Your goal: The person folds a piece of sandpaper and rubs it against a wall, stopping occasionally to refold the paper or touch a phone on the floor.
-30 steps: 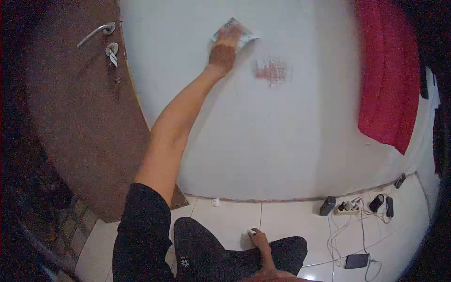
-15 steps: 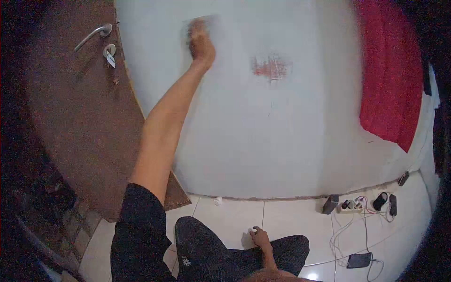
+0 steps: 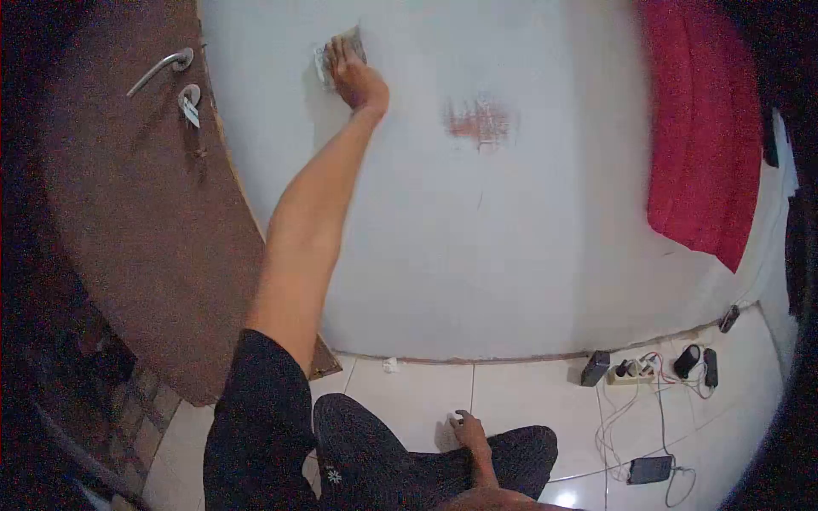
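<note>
High on the pale wall (image 3: 460,264), my left hand (image 3: 351,75) presses a crumpled greyish cloth or paper (image 3: 356,43) flat, with its fingers over it; part shows on each side of the fingers. To the right of that hand, a reddish, scratched patch (image 3: 480,123) marks the wall. Down near my knees, my right hand (image 3: 466,427) hangs above the tiled floor with its fingers slightly bent and apart, and nothing shows in it.
A brown door (image 3: 153,230) with a metal handle (image 3: 162,70) and keys is at the left. Red fabric (image 3: 703,128) hangs at the right. On the floor tiles (image 3: 417,392) lie a power strip (image 3: 630,376), cables, a black box (image 3: 596,368) and a dark device (image 3: 650,470).
My left hand has shifted slightly left across the wall with the cloth or paper, and now shows sharper. The view has moved a little. My right hand keeps its pose.
</note>
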A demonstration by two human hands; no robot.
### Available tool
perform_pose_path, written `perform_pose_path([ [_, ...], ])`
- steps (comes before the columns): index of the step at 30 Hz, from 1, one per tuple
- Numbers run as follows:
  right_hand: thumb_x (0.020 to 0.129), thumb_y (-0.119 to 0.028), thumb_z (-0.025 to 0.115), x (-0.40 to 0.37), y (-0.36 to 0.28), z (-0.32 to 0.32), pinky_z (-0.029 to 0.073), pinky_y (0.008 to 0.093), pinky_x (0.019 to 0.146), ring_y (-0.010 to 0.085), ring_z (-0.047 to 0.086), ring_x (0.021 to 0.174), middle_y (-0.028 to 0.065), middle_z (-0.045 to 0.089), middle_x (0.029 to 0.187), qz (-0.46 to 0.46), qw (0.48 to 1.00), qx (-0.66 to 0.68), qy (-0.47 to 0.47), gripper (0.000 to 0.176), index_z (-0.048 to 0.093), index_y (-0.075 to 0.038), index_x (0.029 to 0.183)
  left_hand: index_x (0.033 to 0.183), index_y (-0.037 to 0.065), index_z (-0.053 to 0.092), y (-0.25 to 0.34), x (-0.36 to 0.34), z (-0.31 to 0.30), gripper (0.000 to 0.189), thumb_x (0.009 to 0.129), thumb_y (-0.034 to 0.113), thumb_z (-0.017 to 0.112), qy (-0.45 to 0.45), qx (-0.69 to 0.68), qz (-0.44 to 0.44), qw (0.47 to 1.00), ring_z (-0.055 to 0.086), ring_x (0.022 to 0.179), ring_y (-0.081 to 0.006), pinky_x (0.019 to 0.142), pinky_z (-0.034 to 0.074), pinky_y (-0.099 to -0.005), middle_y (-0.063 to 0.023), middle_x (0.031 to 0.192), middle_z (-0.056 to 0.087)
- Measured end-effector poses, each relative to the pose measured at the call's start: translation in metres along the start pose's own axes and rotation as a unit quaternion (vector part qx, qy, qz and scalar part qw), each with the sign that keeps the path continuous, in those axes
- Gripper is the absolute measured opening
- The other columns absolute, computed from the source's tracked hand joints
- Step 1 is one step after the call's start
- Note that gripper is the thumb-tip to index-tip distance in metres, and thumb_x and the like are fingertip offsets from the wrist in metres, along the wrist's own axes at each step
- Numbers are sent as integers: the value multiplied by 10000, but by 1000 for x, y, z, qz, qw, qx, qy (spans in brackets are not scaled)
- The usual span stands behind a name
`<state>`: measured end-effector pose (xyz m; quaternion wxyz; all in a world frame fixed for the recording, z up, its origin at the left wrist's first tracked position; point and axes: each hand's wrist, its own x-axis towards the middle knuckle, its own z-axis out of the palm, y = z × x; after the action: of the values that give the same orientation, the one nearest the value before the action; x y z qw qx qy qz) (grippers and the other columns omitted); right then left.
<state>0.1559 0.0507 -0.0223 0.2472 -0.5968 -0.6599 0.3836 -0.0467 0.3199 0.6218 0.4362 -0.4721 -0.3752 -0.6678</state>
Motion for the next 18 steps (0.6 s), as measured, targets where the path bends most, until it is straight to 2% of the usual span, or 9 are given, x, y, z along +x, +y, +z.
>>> perform_pose_path([
  [1, 880, -364, 589, -6, -14, -11, 512, 435, 838, 388, 635, 958, 255, 659, 981, 16, 1000, 12, -10, 455, 571, -34, 1193, 1330, -41, 437, -3, -6, 1, 528, 804, -89, 434, -3, 0, 1, 1000, 355, 1339, -327, 1143, 247, -407, -176, 1398, 441],
  [3, 879, -369, 590, -7, -19, -9, 512, 436, 834, 389, 634, 957, 258, 658, 976, 29, 999, 23, -25, 458, 572, -30, 1187, 1347, -24, 426, -7, -13, -8, 539, 812, -92, 412, -78, 30, 164, 983, 360, 1336, -322, 1141, 258, -409, -176, 1403, 433],
  [5, 880, -368, 588, 0, -8, -2, 510, 439, 832, 390, 634, 957, 260, 656, 968, 15, 999, 26, -34, 450, 577, -33, 1180, 1352, -8, 429, -5, -18, -17, 541, 817, -89, 411, -110, -7, 182, 977, 373, 1330, -310, 1136, 268, -425, -176, 1414, 417],
  [7, 882, -369, 585, 1, 1, 3, 511, 442, 831, 391, 636, 948, 260, 657, 960, 10, 999, 27, -17, 446, 578, -36, 1178, 1347, 6, 442, 1, -16, -26, 529, 823, -70, 422, -136, 4, 277, 951, 373, 1330, -311, 1134, 268, -438, -181, 1418, 408],
  [9, 884, -369, 583, -3, -4, 2, 511, 445, 829, 392, 639, 939, 260, 657, 953, 8, 999, 37, -1, 442, 580, -38, 1177, 1344, -12, 433, 5, -9, -21, 519, 827, -53, 435, -135, 21, 243, 960, 350, 1342, -322, 1143, 245, -432, -183, 1425, 397],
  [11, 887, -369, 579, -2, -7, -3, 513, 443, 828, 388, 644, 928, 250, 663, 952, 13, 1000, 27, 6, 438, 581, -38, 1173, 1340, -31, 423, 20, -10, -10, 525, 816, -53, 458, -55, 35, 167, 984, 340, 1346, -330, 1155, 218, -423, -181, 1424, 399],
  [13, 886, -367, 580, -4, -4, -1, 517, 439, 825, 382, 646, 924, 240, 668, 955, 2, 1000, 23, 10, 440, 580, -31, 1170, 1344, -42, 411, 11, -24, -10, 553, 797, -70, 487, -77, 60, 183, 978, 336, 1351, -326, 1155, 211, -426, -174, 1432, 393],
  [15, 881, -368, 569, 4, 9, 10, 519, 441, 815, 354, 659, 907, 213, 682, 919, -40, 999, -15, 11, 455, 570, -45, 1201, 1348, -39, 410, 12, -39, -25, 570, 786, -90, 488, -148, 12, 240, 959, 323, 1360, -325, 1147, 221, -440, -171, 1438, 388],
  [18, 884, -360, 563, 4, 9, 10, 517, 445, 819, 357, 658, 910, 213, 683, 888, 2, 999, 38, -5, 445, 570, -48, 1201, 1360, -28, 400, 10, -46, -29, 582, 788, -98, 482, -154, 25, 226, 961, 317, 1364, -324, 1140, 239, -435, -161, 1444, 383],
])
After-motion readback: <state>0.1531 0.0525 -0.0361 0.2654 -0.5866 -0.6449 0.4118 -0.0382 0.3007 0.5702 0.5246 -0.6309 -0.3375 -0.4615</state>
